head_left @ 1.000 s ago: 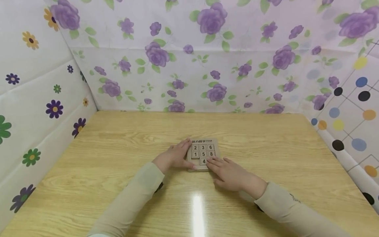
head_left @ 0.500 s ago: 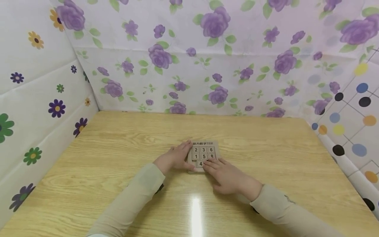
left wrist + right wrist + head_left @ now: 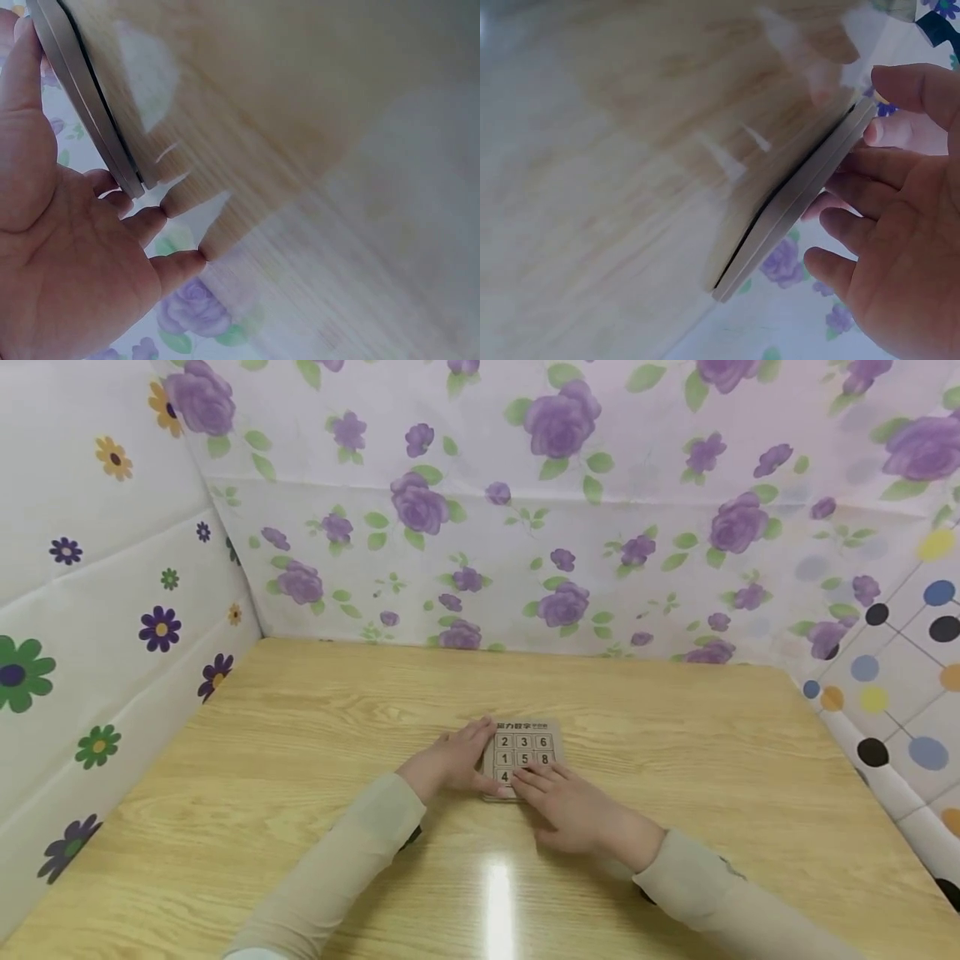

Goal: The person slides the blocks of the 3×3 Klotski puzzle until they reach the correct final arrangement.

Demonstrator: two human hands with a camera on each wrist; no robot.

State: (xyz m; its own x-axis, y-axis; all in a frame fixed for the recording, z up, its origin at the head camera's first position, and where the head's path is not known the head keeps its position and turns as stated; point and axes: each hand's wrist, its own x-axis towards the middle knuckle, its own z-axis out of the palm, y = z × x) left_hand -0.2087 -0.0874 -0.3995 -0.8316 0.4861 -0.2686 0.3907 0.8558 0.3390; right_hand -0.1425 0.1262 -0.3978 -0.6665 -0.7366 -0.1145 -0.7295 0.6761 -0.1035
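Note:
A flat, square number slide puzzle (image 3: 529, 726) lies on the table in the head view. Its visible tiles read 2, 3, 6 on top, then 1, 5, 8, with the 4 tile (image 3: 505, 777) at the lower left. My left hand (image 3: 453, 762) holds the board by its left side, thumb at the lower corner and fingers by the upper one. The fingertips of my right hand (image 3: 577, 806) rest on the bottom row beside the 4, fingers fairly straight, hiding that row's right part. Both wrist views show the puzzle edge-on (image 3: 86, 105), (image 3: 799, 191).
A glossy wood-grain table (image 3: 360, 693) carries the puzzle, with a bright light reflection (image 3: 498, 902) near its front. Floral cloth (image 3: 465, 527) hangs behind, and patterned cloths (image 3: 112, 610) stand at the sides.
The 4 tile has slid left, from the bottom row's middle to its left corner, with my right fingertips moving along. My left hand stays on the board. The head view has shifted slightly.

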